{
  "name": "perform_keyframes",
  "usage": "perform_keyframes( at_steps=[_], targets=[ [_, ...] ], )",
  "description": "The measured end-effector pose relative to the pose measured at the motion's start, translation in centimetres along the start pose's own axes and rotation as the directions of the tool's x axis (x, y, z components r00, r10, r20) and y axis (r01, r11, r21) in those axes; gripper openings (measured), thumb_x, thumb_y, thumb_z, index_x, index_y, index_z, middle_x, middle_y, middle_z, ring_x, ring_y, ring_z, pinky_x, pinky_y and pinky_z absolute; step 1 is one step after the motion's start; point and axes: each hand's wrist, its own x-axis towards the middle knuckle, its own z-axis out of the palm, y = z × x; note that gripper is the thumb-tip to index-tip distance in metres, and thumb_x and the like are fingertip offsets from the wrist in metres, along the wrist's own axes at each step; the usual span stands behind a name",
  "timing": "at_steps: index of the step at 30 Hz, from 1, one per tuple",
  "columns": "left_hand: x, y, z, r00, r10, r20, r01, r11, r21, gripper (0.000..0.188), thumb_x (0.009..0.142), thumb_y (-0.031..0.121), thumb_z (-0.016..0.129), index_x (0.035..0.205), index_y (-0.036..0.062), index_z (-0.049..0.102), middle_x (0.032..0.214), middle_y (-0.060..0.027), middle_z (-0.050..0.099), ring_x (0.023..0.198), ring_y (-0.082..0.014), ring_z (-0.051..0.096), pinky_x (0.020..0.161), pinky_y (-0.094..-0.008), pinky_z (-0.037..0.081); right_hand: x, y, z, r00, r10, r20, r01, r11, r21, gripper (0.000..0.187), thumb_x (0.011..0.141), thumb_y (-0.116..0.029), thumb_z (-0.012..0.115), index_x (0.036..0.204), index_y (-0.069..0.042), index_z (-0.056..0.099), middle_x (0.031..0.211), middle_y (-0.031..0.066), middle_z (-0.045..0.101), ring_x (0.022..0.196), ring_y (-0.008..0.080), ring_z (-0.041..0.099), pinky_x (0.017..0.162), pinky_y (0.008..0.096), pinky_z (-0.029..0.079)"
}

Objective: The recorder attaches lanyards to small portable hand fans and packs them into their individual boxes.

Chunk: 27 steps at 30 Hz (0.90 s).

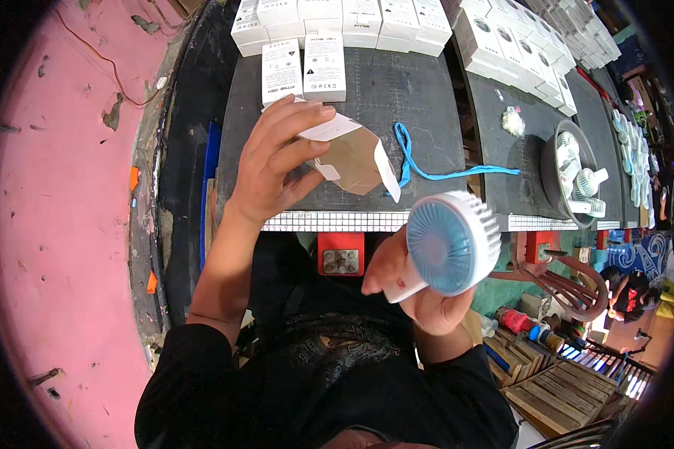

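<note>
Two hands grip: left hand an open carton, right hand a fan, seemingly beside a blue strap.

Viewpoint: you wear the only camera on your head, looking steeply down over your chest.
Facing: forward and down onto the dark work table, whose near edge crosses mid-frame.
Nearness: close; your left hand and right hand fill the centre.
Lens: fisheye, so the table edge bows and corners go black.
Shared view: none, just one picture.
</note>
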Motion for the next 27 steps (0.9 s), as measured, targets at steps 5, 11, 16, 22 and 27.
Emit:
perform_keyframes(
  at_steps=[5,11,16,22,27],
  targets=[
    [0.0,0.5,0.2,1.0,-0.004,0.007,0.004,0.999,-0.044,0.069,0.064,0.005,0.09,0.122,0.0175,0.056,0.138,-0.012,0.067,0.124,-0.0382,0.066,0.111,-0.0591,0.046,0.0,-1.1,1.2,0.999,0.054,-0.003,-0.052,0.978,0.201,0.116,0.076,-0.04,0.089,0.156,-0.006,0.013,0.122,0.0179,0.057,0.105,0.0291,0.065,0.095,0.0427,0.054],
    [0.3,1.2,0.4,1.0,0.015,-0.024,-0.016,0.999,-0.05,0.067,0.068,0.006,0.09,0.122,0.0194,0.053,0.138,-0.0136,0.066,0.124,-0.0403,0.066,0.113,-0.0624,0.044,1.3,-2.5,3.6,0.997,0.035,-0.074,-0.002,0.916,0.401,0.103,0.079,-0.042,0.087,0.154,-0.01,0.023,0.123,0.0164,0.059,0.106,0.0342,0.065,0.102,0.0519,0.045],
    [0.1,1.5,0.6,0.997,0.03,-0.068,-0.037,0.994,-0.104,0.061,0.072,0.004,0.087,0.12,0.0195,0.052,0.136,-0.0138,0.067,0.123,-0.0412,0.066,0.115,-0.0664,0.039,3.2,-0.2,2.6,0.835,-0.549,0.013,0.546,0.833,0.09,0.071,0.093,-0.038,0.08,0.144,-0.024,0.033,0.134,0.0131,0.062,0.123,0.0452,0.065,0.12,0.0744,0.025],
    [0.0,2.1,0.3,1.0,0.024,-0.018,-0.025,0.996,-0.089,0.05,0.078,0.007,0.083,0.118,0.0198,0.055,0.136,-0.0136,0.067,0.124,-0.0416,0.066,0.116,-0.0667,0.038,3.6,-0.3,1.5,0.767,-0.633,0.107,0.633,0.718,-0.29,0.078,0.097,-0.035,0.073,0.154,-0.023,0.021,0.138,0.0196,0.057,0.127,0.0439,0.063,0.113,0.0693,0.037],
    [0.2,2.4,0.7,1.0,0.003,0.006,-0.003,0.997,-0.077,0.038,0.082,0.014,0.079,0.115,0.0191,0.06,0.135,-0.0118,0.068,0.124,-0.0405,0.066,0.116,-0.0654,0.039,3.9,-0.7,1.4,0.749,-0.643,0.159,0.609,0.574,-0.547,0.079,0.096,-0.023,0.073,0.153,-0.023,0.019,0.138,0.0245,0.054,0.123,0.0426,0.065,0.107,0.0623,0.044]
  ],
)
